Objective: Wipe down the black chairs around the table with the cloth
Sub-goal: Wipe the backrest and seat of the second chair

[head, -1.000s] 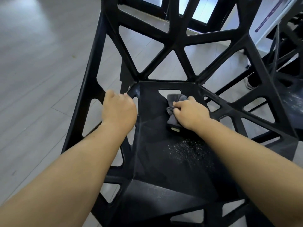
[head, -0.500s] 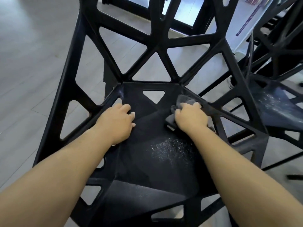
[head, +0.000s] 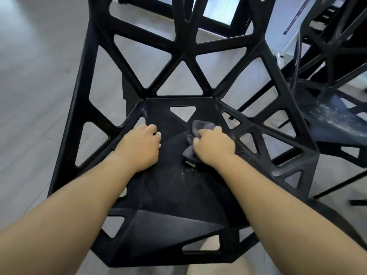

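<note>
Here's the black chair (head: 168,195), seen from above, and both hands are down on its seat. The right hand (head: 215,147) is on the right half of the seat, fingers curled tight round the grey cloth (head: 201,126). It's bunched up, poking out past the knuckles toward the back of the seat and out again under the thumb side, pressed onto the surface. A small pale tag (head: 191,164) shows at the cloth's near edge. The left hand (head: 140,147) sits on the left half of the seat, apart from the cloth, fingers folded in with nothing visible in them, knuckles toward the back. Just nearer the front of the seat than the cloth there's a scatter of white specks (head: 190,172). Behind the seat the open-lattice backrest (head: 184,54) rises, all triangles. Right of the seat stands 1 more chair (head: 333,120), its surface dusted with pale specks too. Grey plank floor (head: 39,96) lies left of the seat.
</note>
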`<state>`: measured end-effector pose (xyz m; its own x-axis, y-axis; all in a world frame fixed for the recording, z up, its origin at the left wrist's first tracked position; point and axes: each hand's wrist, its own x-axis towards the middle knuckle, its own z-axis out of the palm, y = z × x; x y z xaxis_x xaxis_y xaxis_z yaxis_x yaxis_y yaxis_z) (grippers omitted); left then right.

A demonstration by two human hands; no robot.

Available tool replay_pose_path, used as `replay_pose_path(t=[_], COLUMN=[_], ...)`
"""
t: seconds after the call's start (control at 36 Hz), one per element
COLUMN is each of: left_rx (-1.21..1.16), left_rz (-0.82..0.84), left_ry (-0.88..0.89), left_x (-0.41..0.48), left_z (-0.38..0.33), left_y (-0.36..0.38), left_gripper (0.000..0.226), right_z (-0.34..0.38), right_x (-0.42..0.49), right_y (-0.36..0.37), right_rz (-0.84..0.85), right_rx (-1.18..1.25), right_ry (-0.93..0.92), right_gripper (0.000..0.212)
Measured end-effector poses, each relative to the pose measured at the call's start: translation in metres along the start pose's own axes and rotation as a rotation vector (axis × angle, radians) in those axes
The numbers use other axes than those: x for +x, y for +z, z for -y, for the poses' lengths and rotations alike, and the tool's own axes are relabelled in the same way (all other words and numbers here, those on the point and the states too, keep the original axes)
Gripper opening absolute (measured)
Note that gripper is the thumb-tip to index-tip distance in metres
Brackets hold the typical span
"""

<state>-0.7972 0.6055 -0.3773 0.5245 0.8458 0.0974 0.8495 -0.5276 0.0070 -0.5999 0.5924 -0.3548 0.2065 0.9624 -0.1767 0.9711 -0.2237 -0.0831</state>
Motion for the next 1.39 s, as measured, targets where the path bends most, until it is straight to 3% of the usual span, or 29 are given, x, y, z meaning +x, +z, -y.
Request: replay_pose_path(t=[0.14, 0.22, 0.42, 0.5, 0.56, 0.67, 0.78, 0.83, 0.97, 1.03, 1.08, 1.22, 1.39], left_rx=[-0.052, -0.085, 0.017, 0.121, 0.157, 0.164, 0.16, 0.136, 0.12, 0.117, 0.108, 0.108, 0.122], left_rz=[0.095, 0.16, 0.163, 0.067, 0.01, -0.031, -0.041, -0.056, -0.093, -0.102, -0.109, -0.088, -0.102], left_ry=[-0.067, -0.043, -0.063, 0.015, -0.01, -0.031, -0.031, -0.028, -0.045, -0.049, -0.04, -0.05, -0.032], left_x=[-0.001, -0.011, -0.073, -0.098, -0.109, -0.113, -0.116, -0.119, -0.118, -0.117, -0.117, -0.118, -0.116], left_z=[0.001, 0.006, 0.026, 0.02, 0.022, 0.017, 0.017, 0.016, 0.012, 0.011, 0.01, 0.01, 0.012], left_y=[-0.012, -0.022, -0.062, -0.065, -0.058, -0.056, -0.058, -0.057, -0.057, -0.056, -0.057, -0.056, -0.055], left_gripper=[0.033, 0.034, 0.03, 0.019, 0.029, 0.039, 0.047, 0.048, 0.048, 0.047, 0.047, 0.049, 0.048], right_z=[0.03, 0.0, -0.043, -0.006, 0.029, 0.085, 0.06, 0.032, -0.009, 0.002, 0.029, 0.093, 0.054], right_x=[-0.045, -0.041, -0.011, -0.018, -0.034, -0.082, -0.096, -0.088, -0.049, -0.045, -0.05, -0.08, -0.107], right_y=[-0.007, -0.018, -0.016, -0.01, -0.004, 0.006, -0.002, -0.006, -0.014, -0.012, -0.007, 0.004, -0.004], right_rz=[0.138, 0.218, -0.025, -0.014, -0.007, 0.024, 0.053, 0.091, 0.014, 0.019, 0.03, 0.048, 0.069], right_rx=[0.03, 0.047, -0.023, 0.004, 0.044, 0.048, 0.045, 0.021, -0.017, 0.013, 0.054, 0.062, 0.009], right_ry=[-0.367, -0.417, 0.199, 0.269, 0.122, -0.34, -0.571, -0.547, -0.078, -0.003, -0.035, -0.335, -0.561], right_gripper=[0.04, 0.041, 0.041, 0.046, 0.043, 0.037, 0.035, 0.035, 0.035, 0.036, 0.037, 0.037, 0.039])
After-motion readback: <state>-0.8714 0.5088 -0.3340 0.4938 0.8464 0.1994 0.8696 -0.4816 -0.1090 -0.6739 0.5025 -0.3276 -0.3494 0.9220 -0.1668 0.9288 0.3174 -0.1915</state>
